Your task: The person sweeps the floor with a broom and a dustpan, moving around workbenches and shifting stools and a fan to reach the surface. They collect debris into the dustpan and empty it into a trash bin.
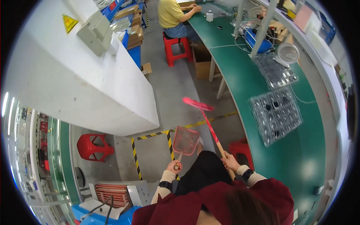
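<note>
My left hand is closed round the short handle of a red dustpan, whose pan reaches forward over the grey floor near yellow-and-black tape. In my right hand is the wooden handle of a broom. The upper part of its stick is wrapped in red and white, and its pink-red bristle head points away from me, ahead and slightly right of the dustpan. Pan and bristles are apart. Whether the bristles touch the floor I cannot tell.
A green workbench curves along the right, bearing clear plastic trays. A red stool is tucked beside it. On the left stand a white pillar and another red stool. Ahead, a person in yellow sits at the bench.
</note>
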`<act>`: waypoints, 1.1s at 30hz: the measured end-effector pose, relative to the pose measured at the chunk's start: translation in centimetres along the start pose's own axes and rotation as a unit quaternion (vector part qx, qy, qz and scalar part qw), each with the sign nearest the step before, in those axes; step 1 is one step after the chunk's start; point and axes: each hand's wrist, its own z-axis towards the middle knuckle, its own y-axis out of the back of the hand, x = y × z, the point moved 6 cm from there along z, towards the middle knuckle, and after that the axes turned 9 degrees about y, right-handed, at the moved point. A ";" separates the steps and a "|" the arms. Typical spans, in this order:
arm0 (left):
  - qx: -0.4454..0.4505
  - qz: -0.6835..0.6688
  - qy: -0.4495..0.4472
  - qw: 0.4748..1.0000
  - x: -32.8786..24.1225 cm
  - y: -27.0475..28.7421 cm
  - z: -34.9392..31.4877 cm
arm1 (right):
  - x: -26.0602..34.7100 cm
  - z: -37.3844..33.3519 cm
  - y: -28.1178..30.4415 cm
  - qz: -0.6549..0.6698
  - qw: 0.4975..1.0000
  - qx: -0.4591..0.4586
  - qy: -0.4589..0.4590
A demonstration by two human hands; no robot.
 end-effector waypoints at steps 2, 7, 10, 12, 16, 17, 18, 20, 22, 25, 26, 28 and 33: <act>-0.026 0.015 0.005 1.000 -4.6 -2.2 1.9 | 3.0 5.7 1.3 -0.018 0.999 -0.006 0.034; -0.035 -0.017 -0.002 0.999 -12.7 -6.6 7.2 | 6.4 17.0 3.8 -0.027 0.998 -0.053 0.024; -0.099 -0.067 0.045 0.992 -17.2 -8.1 10.2 | 8.4 22.7 5.0 -0.036 0.997 -0.066 0.024; -0.122 -0.075 0.073 0.987 -19.2 -8.3 11.3 | 9.5 25.7 5.8 -0.027 0.995 -0.096 0.012; -0.062 -0.038 0.092 0.993 -23.6 -10.4 14.8 | 11.6 31.8 7.1 -0.040 0.990 -0.132 0.008; -0.068 -0.021 0.090 0.993 -24.4 -10.6 15.6 | 11.4 33.2 7.3 -0.056 0.988 -0.144 -0.021; -0.074 -0.004 0.085 0.994 -25.1 -10.7 16.5 | 11.6 34.7 6.9 -0.055 0.990 -0.127 0.013; -0.083 0.010 0.079 0.993 -26.4 -10.8 18.0 | 10.2 36.1 6.5 -0.100 0.985 -0.140 -0.014; -0.101 -0.006 0.088 0.991 -26.5 -10.5 19.3 | 7.8 35.6 5.7 -0.146 0.978 -0.149 -0.022; -0.110 -0.014 0.095 0.989 -27.5 -9.5 20.2 | 5.4 31.1 3.9 -0.259 0.955 -0.138 0.052; -0.114 -0.012 0.099 0.988 -27.6 -9.2 20.2 | 4.2 29.0 3.3 -0.222 0.971 -0.087 0.021; -0.117 -0.013 0.106 0.987 -28.0 -8.8 20.1 | 3.7 23.6 2.8 -0.195 0.979 -0.010 -0.050; -0.114 -0.037 0.088 0.989 -28.2 -9.5 18.8 | 11.8 14.0 2.4 -0.080 0.989 0.098 -0.074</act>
